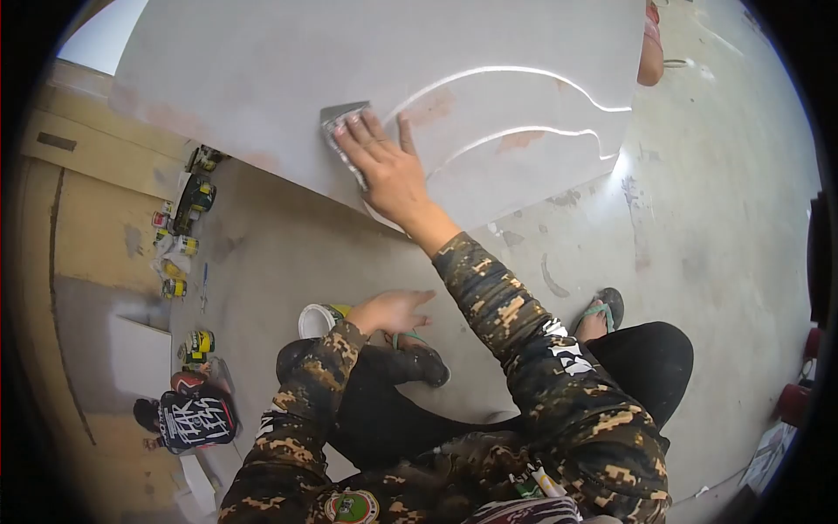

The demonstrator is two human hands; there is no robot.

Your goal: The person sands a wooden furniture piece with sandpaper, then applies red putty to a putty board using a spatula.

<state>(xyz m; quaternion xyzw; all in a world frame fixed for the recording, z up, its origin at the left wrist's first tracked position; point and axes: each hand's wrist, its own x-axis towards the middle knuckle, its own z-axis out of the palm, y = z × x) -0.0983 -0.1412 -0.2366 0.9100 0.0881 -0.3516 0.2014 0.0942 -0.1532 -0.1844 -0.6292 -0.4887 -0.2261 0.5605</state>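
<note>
A large grey-coated panel with curved white grooves and pinkish patches fills the top of the view. My right hand lies on its face with the fingers stretched over a folded sheet of sandpaper, keeping it pressed against the surface. Part of the sheet is hidden beneath the fingers. My left hand hovers in front of my knee, fingers extended and holding nothing. Close beside it stands a can with a white rim, partly covered by my forearm and knee.
Several paint cans line the left wall. Another person in a black printed shirt is low down at the lower left. My sandalled feet rest on the concrete floor. Dark red objects stand at the right edge.
</note>
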